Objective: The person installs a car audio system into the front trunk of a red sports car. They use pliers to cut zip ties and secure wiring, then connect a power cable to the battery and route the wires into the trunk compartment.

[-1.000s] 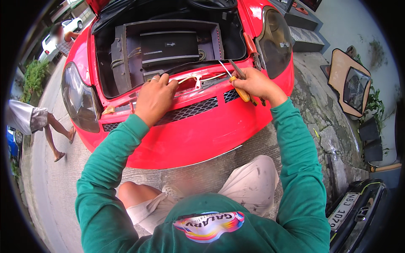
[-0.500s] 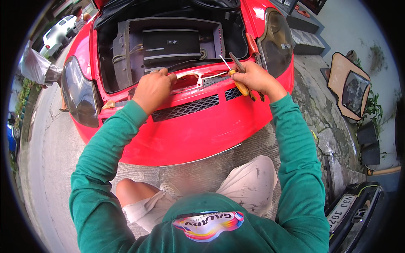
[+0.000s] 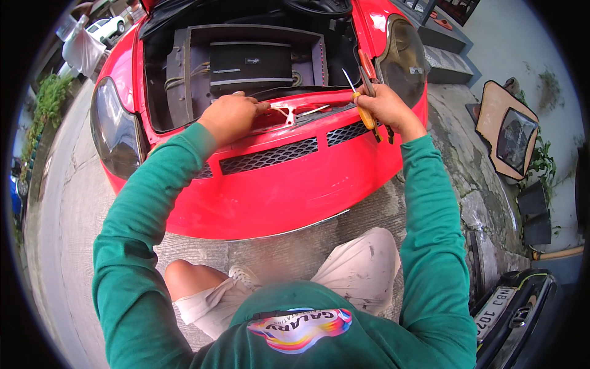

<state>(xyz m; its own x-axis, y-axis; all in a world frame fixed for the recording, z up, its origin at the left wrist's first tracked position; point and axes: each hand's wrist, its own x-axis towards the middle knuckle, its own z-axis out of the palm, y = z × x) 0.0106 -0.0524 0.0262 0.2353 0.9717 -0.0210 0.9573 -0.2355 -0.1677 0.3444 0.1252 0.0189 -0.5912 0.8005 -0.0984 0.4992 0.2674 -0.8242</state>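
My right hand (image 3: pixel 388 109) is closed around a yellow-handled screwdriver (image 3: pixel 365 113) and a pair of pliers (image 3: pixel 369 83) together. The screwdriver's thin blade and the pliers' grey jaws point up and away over the front rim of a red car (image 3: pixel 258 203). My left hand (image 3: pixel 233 117) lies on that rim, its fingers bent and pressed together beside a red latch bracket (image 3: pixel 287 117). Its fingertips are partly hidden, and I cannot make out what they grip. A thin white rod (image 3: pixel 315 112) lies just right of the bracket.
The car's open front compartment holds a black amplifier-like box (image 3: pixel 251 64) inside a grey frame. Headlights (image 3: pixel 117 126) flank it. A tan panel (image 3: pixel 491 117) leans at the right wall near plant pots (image 3: pixel 536 215). A black car part with a plate (image 3: pixel 516 313) lies lower right.
My right hand has shifted right and slightly nearer me with both tools. My left hand has slid a little toward the latch bracket. A pale blurred figure at far left has moved farther off.
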